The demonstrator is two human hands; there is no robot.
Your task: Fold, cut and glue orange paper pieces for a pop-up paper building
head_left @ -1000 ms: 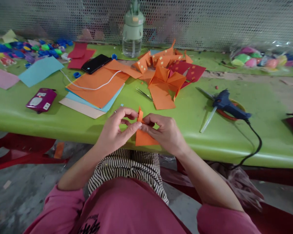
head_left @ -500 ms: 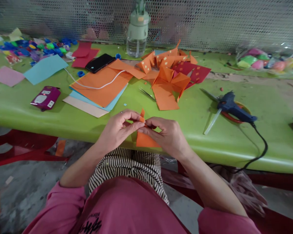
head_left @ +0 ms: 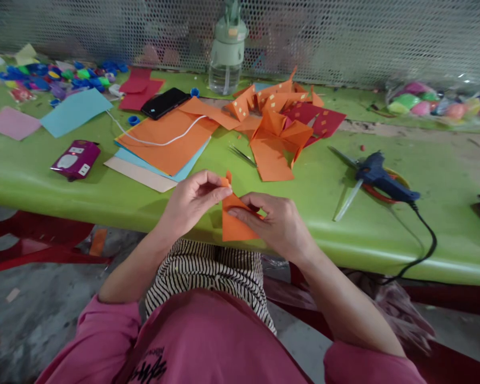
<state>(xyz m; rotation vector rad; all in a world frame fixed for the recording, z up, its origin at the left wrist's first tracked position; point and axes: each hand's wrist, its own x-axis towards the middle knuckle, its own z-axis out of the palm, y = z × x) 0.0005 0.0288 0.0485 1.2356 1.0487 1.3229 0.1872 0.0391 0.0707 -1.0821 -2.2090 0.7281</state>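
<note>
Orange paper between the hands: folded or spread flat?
Folded: the orange paper shows a slanting edge, with a tab at the left hand.

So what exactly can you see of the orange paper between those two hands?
The orange paper is plain and bright, seemingly folded, with a slanting upper edge and straight left and bottom edges. The left hand pinches it near the top, where a narrow tip sticks up. The right hand holds its right side, thumb across the front, hiding part. It is at the near edge of the green table; whether they touch is unclear.
</note>
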